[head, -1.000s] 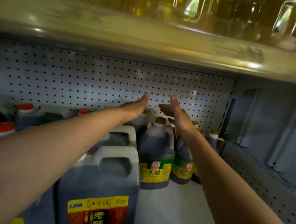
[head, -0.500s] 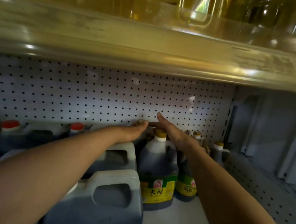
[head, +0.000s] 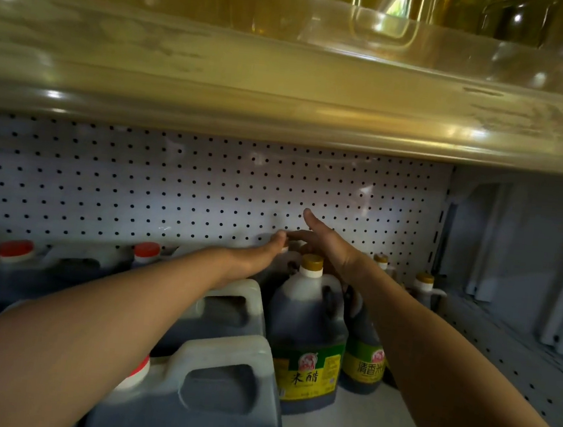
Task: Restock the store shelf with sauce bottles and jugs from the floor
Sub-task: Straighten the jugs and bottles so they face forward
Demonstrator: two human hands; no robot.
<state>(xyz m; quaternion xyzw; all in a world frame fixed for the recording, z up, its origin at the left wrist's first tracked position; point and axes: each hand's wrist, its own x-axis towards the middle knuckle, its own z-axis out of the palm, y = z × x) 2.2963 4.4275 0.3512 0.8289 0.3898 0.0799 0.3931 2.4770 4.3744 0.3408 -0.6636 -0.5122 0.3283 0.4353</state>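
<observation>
**Back-row reach: go easy, both hands are deep in there**

Biggest thing in view is the upper shelf (head: pixel 285 86) hanging over everything, with yellowish oil containers (head: pixel 381 20) on top, so headroom is tight. Under it, the pegboard back wall (head: pixel 138 182) and the white shelf floor (head: pixel 366 424), which has bare room at the front right.

Stock: square dark jugs with moulded handles on the left, the front jug (head: pixel 207 395) closest to camera and another right behind it. Next to those is a round vinegar bottle (head: pixel 306 336) with a gold cap and green-yellow label, and a second labelled bottle (head: pixel 363 352) just beside it on the right. Red-capped jugs (head: pixel 15 253) sit far left.

Left hand (head: pixel 262 253) and right hand (head: pixel 328 245) are both stretched to the back row, fingers mostly straight, tips close together over something behind the vinegar bottle. Honestly can't tell if they've got hold of anything back there; it's hidden.

My take: they're squaring up a back-row bottle. Keep forearms high so they don't clip the gold cap, and nudge it back rather than lifting.
</observation>
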